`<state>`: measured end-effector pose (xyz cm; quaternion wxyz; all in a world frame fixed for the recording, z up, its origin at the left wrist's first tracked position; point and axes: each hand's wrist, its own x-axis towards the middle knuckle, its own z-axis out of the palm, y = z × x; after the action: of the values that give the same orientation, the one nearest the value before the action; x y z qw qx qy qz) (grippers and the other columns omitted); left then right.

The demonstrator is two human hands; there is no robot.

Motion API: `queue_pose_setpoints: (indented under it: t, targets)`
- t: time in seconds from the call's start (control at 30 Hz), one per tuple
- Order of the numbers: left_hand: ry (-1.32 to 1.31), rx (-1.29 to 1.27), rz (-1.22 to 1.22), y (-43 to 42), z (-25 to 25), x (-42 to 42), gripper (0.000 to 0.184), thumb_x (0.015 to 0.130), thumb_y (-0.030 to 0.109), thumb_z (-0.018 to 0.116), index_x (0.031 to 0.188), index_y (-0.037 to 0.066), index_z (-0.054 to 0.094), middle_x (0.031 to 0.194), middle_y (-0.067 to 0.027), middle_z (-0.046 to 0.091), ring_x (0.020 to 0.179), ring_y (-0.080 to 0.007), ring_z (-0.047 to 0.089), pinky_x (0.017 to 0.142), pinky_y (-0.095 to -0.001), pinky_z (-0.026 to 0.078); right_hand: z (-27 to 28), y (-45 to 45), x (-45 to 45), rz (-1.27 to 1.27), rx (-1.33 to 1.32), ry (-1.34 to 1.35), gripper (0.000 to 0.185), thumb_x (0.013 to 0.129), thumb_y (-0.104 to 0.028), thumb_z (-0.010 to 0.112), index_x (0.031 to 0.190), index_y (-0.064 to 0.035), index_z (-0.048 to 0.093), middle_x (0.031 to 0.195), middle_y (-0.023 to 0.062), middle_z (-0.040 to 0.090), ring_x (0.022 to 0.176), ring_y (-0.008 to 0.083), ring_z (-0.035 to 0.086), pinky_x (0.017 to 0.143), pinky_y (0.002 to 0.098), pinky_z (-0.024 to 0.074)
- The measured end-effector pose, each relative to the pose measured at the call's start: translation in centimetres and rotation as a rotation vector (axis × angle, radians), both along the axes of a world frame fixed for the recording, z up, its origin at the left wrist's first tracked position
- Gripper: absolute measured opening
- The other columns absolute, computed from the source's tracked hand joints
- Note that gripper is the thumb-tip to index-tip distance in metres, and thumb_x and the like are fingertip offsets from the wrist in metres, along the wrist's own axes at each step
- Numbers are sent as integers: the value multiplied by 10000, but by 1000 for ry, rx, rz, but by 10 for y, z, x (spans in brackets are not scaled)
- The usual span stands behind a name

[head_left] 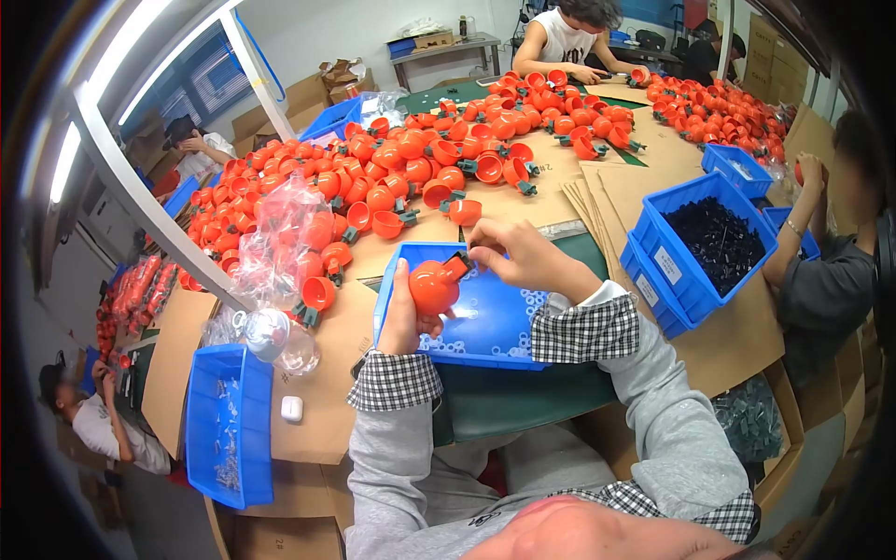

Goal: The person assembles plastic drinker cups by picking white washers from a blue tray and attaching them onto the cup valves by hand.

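An orange-red plastic cup with a short neck rests in my left hand, the fingers wrapped round its side. At the cup's neck sits a small black fitting. My right hand is closed in a pinch at the fitting's outer end; whatever lies between those fingertips is too small to make out. Below both hands stands a blue tray, with small white rings scattered along its near and right sides.
A large heap of red cups covers the table beyond. At right, a blue bin holds black parts. At left are a blue bin of small clear pieces, plastic bags and a white case. Several people work around.
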<state>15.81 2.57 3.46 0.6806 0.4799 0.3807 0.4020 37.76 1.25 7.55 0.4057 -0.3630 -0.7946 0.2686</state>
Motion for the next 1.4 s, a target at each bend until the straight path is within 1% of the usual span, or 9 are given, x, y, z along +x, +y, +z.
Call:
queue_pose_setpoints:
  t: [0.1, 0.4, 0.53, 0.67, 0.83, 0.93, 1.07, 1.23, 1.4]
  targets:
    - [-58, -66, -263, 6, -3, -9, 575, 908, 547, 331, 1008, 26, 554, 732, -96, 601, 557, -165, 587, 416, -244, 447, -1, 3, 1, -1, -44, 50, 97, 859, -56, 565, 877, 26, 517, 675, 83, 616, 614, 123, 604, 539, 250, 459]
    - [-276, 526, 72, -7, 4, 18, 585, 889, 233, 525, 1353, 4, 253, 1191, -131, 488, 1085, -193, 512, 890, -334, 457, -3, 13, 10, 26, -352, 401, 100, 883, -89, 549, 844, -7, 508, 697, 47, 596, 615, 104, 591, 526, 216, 441]
    - [-116, -2, -60, 4, -8, -1, 630, 930, 538, 243, 1198, -1, 431, 847, -153, 608, 670, -215, 639, 593, -274, 542, -9, 13, 3, 95, -202, 407, 90, 888, -82, 538, 856, -11, 494, 714, 49, 590, 631, 102, 585, 544, 214, 441]
    - [-41, 163, 47, 3, -10, 2, 664, 931, 562, 161, 949, 15, 536, 557, -85, 538, 379, -158, 512, 352, -208, 401, -11, 13, 1, 75, -127, 311, 87, 891, -78, 533, 854, -13, 489, 713, 50, 590, 629, 98, 580, 539, 214, 431]
    - [-249, 400, 76, -7, 3, 11, 473, 934, 241, 467, 1321, 9, 326, 1199, -143, 499, 1022, -215, 557, 769, -284, 498, -2, 13, 12, 19, -277, 408, 86, 890, -74, 534, 845, -20, 484, 685, 35, 567, 616, 96, 569, 522, 216, 413]
    - [-378, 593, 146, -13, 7, 22, 438, 936, 192, 442, 1329, 34, 330, 1290, -143, 441, 1119, -249, 503, 938, -360, 406, -2, 14, 11, 49, -265, 443, 84, 888, -69, 536, 840, -26, 482, 676, 23, 560, 607, 96, 565, 522, 219, 415]
    - [-343, 198, 235, 2, -5, 4, 541, 952, 418, 329, 1294, 0, 365, 1163, -177, 547, 1098, -262, 546, 889, -347, 474, -2, 8, 3, 77, -190, 418, 83, 878, -51, 542, 839, -19, 476, 674, 25, 561, 611, 99, 569, 528, 225, 425]
    - [194, 310, -37, 7, -3, -12, 603, 929, 510, 348, 1214, -14, 425, 844, -116, 608, 626, -125, 571, 427, -206, 450, -5, 6, 0, 28, -43, 152, 85, 865, -31, 548, 840, 1, 474, 697, 39, 565, 616, 101, 572, 544, 233, 438]
    - [-65, 524, 140, -11, 5, 16, 420, 889, 245, 473, 1221, -5, 407, 1089, -155, 534, 884, -183, 584, 688, -261, 503, -5, 14, 7, 0, -214, 393, 89, 872, -44, 546, 836, -1, 478, 709, 41, 569, 617, 104, 574, 544, 232, 439]
